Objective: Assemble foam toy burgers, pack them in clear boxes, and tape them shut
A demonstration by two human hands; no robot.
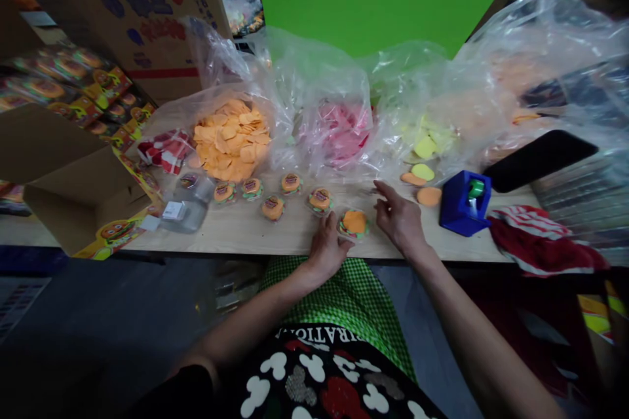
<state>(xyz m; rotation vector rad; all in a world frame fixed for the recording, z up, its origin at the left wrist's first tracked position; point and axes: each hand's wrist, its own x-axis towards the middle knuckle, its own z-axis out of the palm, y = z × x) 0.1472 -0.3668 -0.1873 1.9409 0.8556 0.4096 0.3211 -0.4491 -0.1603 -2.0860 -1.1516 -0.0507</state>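
Note:
My left hand (328, 245) is at the table's front edge, fingers and thumb curled against the near left side of a small clear cup holding a layered gummy burger (354, 224). An orange piece tops this burger, and no printed label shows on it. To the right of the cup, my right hand (401, 217) hovers with its index finger stretched forward and the thumb apart; I see nothing held in it. Just left of my left hand sits a packed gummy burger (320, 200) with a printed top. Several similar ones, including another burger (273, 207), lie farther left.
Plastic bags with orange pieces (232, 137), pink pieces (341, 134) and yellow pieces (426, 141) line the back. On the right are a blue tape dispenser (457, 206), a black phone-like slab (540, 160) and a red cloth (540, 242). An open display box (83, 190) stands left.

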